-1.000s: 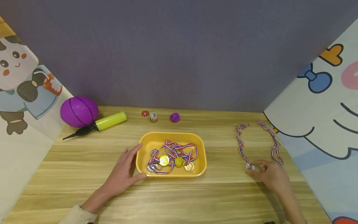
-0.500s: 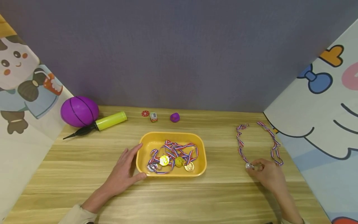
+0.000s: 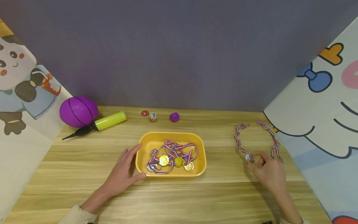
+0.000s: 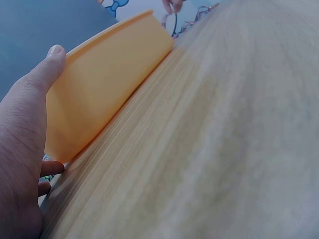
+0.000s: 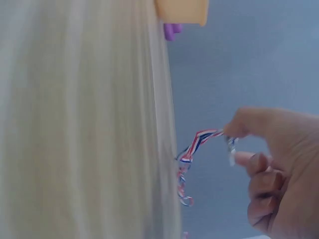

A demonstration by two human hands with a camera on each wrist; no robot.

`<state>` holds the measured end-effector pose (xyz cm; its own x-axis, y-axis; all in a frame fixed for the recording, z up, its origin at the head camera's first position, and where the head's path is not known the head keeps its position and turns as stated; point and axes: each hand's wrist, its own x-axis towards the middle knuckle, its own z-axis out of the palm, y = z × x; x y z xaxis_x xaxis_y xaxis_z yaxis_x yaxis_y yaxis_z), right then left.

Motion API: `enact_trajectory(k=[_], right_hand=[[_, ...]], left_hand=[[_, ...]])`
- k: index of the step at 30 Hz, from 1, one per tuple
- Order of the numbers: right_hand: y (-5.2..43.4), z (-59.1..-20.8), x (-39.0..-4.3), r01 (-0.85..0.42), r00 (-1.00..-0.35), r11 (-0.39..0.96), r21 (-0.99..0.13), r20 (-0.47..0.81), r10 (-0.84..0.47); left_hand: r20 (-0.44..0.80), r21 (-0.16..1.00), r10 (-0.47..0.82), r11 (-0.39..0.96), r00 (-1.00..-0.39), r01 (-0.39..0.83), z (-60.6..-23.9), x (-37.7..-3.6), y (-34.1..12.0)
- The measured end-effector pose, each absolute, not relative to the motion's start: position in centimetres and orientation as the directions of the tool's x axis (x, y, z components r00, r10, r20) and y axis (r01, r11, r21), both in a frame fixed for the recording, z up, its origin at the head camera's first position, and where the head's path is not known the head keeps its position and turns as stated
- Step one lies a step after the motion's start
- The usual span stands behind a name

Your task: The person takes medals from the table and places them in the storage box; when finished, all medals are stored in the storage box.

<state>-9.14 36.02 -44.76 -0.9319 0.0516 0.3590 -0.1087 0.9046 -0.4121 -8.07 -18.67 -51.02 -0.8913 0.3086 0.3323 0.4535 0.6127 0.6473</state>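
Observation:
My right hand (image 3: 269,174) pinches a silver medal (image 3: 249,157) between thumb and fingers, right of the tray. In the right wrist view the medal (image 5: 231,148) is lifted off the tabletop, its red, white and blue ribbon (image 5: 199,140) trailing down. Another strand of striped ribbon (image 3: 273,137) lies farther right, its lower end close behind the hand. My left hand (image 3: 120,172) is spread around the left end of a yellow tray (image 3: 170,175), thumb and fingertips at its rim. Inside lie tangled ribbons (image 3: 176,149), several gold medals (image 3: 164,160) and a silver medal (image 3: 152,167).
Toward the back left are a purple ball (image 3: 79,111) and a yellow-green hand pump (image 3: 110,120) with a black nozzle. A red chip (image 3: 144,113), a small box-like piece (image 3: 153,117) and a purple object (image 3: 174,117) stand behind the tray. A grey panel (image 3: 179,56) closes off the back.
My right hand has taken the silver medal between its fingers and raised it slightly, and the near end of its ribbon has shifted with it. The left hand and tray have stayed put.

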Motion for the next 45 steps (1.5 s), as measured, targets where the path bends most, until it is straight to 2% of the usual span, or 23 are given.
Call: enact_trajectory(k=[10,19,22,28,31,35,40,45], right_hand=[[34.8,-43.0,-10.1,-0.247,-0.815,0.837,-0.487,0.572,0.092],[33.7,-42.3,-11.6,-0.454,-0.678,0.755,-0.473,0.734,0.052],[33.2,-42.2,-12.1,-0.557,-0.663,0.624,-0.549,0.746,0.065],[31.5,-42.1,-12.5,-0.652,-0.738,0.181,-0.737,0.671,0.076],[30.6,-42.2,-12.8,-0.652,-0.758,-0.057,-0.756,0.651,0.042],[29.5,-42.7,-13.6,-0.623,-0.746,-0.351,-0.699,0.666,-0.003],[28.0,-43.3,-14.2,-0.573,-0.736,-0.525,-0.629,0.677,-0.007],[27.1,-43.4,-14.1,-0.575,-0.759,-0.506,-0.643,0.65,0.036]], left_hand=[[0.334,0.647,0.314,0.61,-0.889,0.458,-51.0,-8.1,-18.6],[0.337,0.647,0.311,0.609,-0.889,0.459,-50.9,-8.1,-18.6],[0.334,0.649,0.311,0.609,-0.89,0.456,-51.0,-8.1,-18.6],[0.324,0.651,0.309,0.613,-0.894,0.448,-50.9,-8.1,-18.6],[0.32,0.652,0.309,0.613,-0.896,0.445,-50.9,-8.1,-18.6],[0.324,0.652,0.308,0.612,-0.895,0.447,-50.8,-8.0,-18.6],[0.332,0.651,0.308,0.609,-0.892,0.453,-50.9,-8.0,-18.6],[0.331,0.651,0.306,0.61,-0.893,0.451,-50.9,-8.0,-18.7]])
